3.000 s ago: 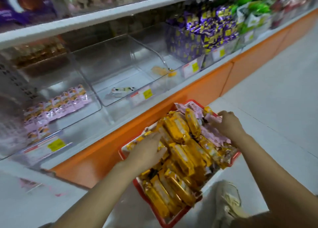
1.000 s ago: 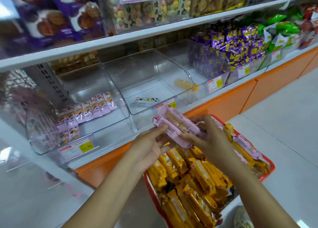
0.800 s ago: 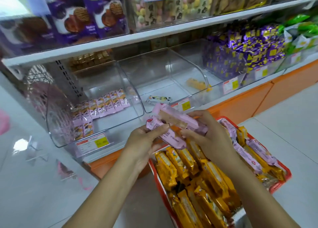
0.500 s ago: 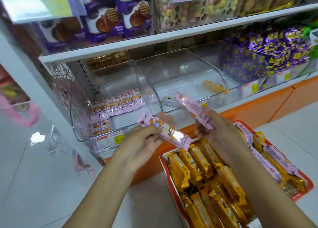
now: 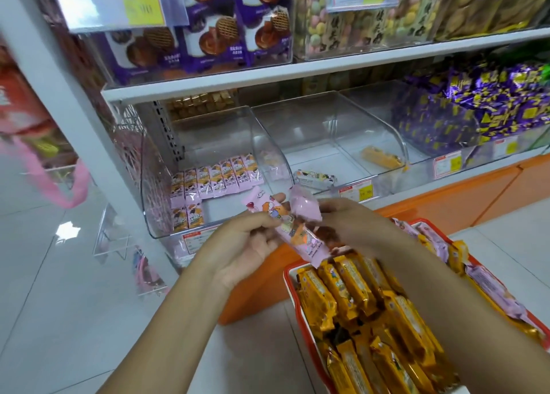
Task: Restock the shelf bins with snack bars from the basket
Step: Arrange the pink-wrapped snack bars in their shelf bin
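Observation:
My left hand (image 5: 247,244) grips a pink snack bar (image 5: 293,233) that slants down to the right. My right hand (image 5: 354,230) pinches a second pink bar (image 5: 305,207), seen end-on. Both hands hover over the near left corner of the red basket (image 5: 290,277), which is packed with yellow bars (image 5: 372,319) and has a few pink ones along its right side. Ahead is the clear left bin (image 5: 154,191), holding a row of pink bars (image 5: 217,177). The middle bin (image 5: 336,143) holds one white bar (image 5: 315,178). The bin to its right holds one yellow bar (image 5: 381,157).
A white shelf (image 5: 297,72) runs above the bins, loaded with purple cookie bags and boxed sweets. A bin of purple candies (image 5: 476,107) stands at the right. The orange base (image 5: 446,197) sits under the bins. White floor tiles lie to the left, with a pink strap (image 5: 59,185).
Both hands went from the basket up toward the left bin with pink bars. The two bars were pulled apart, then the right bar swung end-on close to the left one. The view shifted left.

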Action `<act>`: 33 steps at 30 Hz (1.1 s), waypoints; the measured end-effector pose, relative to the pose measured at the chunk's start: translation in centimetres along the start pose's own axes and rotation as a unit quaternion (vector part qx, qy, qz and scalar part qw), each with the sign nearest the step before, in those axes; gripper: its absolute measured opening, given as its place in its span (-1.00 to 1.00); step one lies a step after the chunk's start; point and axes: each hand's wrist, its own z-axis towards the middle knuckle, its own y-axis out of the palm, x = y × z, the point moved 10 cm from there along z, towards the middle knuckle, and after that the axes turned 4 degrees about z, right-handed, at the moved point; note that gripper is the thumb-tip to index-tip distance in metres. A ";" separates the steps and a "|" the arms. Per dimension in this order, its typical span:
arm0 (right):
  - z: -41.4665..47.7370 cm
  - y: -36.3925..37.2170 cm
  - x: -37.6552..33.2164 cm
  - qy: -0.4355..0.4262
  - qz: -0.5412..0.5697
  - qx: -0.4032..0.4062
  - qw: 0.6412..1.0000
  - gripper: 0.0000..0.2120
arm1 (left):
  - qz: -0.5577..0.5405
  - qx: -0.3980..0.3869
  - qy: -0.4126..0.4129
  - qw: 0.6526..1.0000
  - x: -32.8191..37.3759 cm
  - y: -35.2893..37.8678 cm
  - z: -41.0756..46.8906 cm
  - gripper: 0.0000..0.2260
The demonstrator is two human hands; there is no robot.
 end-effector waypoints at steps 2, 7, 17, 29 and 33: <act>1.1 0.3 -1.7 0.001 -0.142 -0.002 0.990 -0.82 | 0.017 0.026 0.010 0.999 0.3 -0.2 0.7 -0.70; 3.5 0.9 -3.0 0.048 -0.242 -0.030 0.969 -0.86 | -0.006 0.039 -0.021 0.999 0.4 -1.9 2.5 -0.85; 3.4 0.6 -5.2 -0.006 -0.127 0.005 0.992 -0.73 | -0.033 0.007 -0.039 0.999 0.4 -2.4 2.1 -0.66; 3.1 3.0 -10.1 -0.231 -0.187 0.039 0.954 -0.75 | -0.076 0.010 0.077 0.994 6.0 -4.9 -0.1 -0.72; 3.7 5.2 -10.7 -0.246 -0.174 0.008 0.954 -0.82 | -0.092 0.055 0.106 0.989 7.0 -6.7 -0.3 -0.85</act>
